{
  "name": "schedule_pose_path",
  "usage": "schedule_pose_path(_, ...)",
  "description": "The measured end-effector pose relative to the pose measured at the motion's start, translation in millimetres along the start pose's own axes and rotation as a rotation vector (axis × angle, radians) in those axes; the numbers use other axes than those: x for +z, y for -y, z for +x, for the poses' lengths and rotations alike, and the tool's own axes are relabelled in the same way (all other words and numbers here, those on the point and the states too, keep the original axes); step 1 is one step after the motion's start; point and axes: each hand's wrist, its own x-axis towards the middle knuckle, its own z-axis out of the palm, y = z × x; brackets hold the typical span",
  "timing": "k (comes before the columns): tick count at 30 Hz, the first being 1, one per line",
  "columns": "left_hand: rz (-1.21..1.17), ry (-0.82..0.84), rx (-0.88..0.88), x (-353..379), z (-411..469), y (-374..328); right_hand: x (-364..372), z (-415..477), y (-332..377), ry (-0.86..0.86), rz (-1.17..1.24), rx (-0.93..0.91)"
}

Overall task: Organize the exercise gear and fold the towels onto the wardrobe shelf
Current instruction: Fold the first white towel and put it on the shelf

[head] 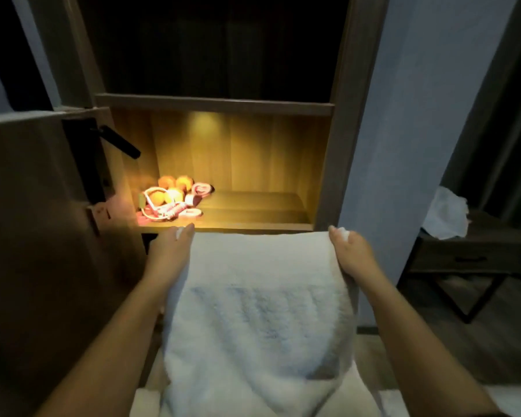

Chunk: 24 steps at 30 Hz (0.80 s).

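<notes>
1. You are holding one white towel stretched out in front of you. Its top edge is hanging level just below the front edge of the lit wardrobe shelf, and the rest is draping down toward you.
2. Your left hand is gripping the towel's upper left corner, with the fingers closing around the edge and a bit of cloth poking out above them.
3. Your right hand is pinching the upper right corner, and a small bunch of cloth is showing between thumb and fingers.
4. The towel's lower end is lying against something pale at the bottom of the view; you cannot tell what it is.
5. On the left part of the shelf, one small pile of gear is sitting under the warm light. It looks like four orange balls, though glare is blurring them.
6. One pink-and-white jump rope is lying coiled in front of the balls.
7. Three small pink-and-white rolls are resting just beside it, to the right.
8. The right part of the shelf is showing bare wood.
9. At your left, one door is standing open, with a black handle pointing toward the shelf.
10. At your far right, one dark side table is carrying one crumpled white cloth.
</notes>
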Motion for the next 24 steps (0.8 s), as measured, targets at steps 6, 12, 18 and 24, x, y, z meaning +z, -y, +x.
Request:
schedule_pose_path(6,0.036,0.191,-0.46,72,-5,81,74,4,-75,0.149,0.053,0.383)
schedule_pose_path(12,-0.037,0.461,-0.797,99,-8,131,92,28,-109,0.38,-0.22,0.618)
schedule_pose_path(18,0.011,0.483,-0.873,104,4,134,106,46,-111,0.487,-0.139,0.54)
schedule_pose_path(24,-0.058,0.495,-0.781,103,21,126,100,71,-108,0.572,0.027,0.647)
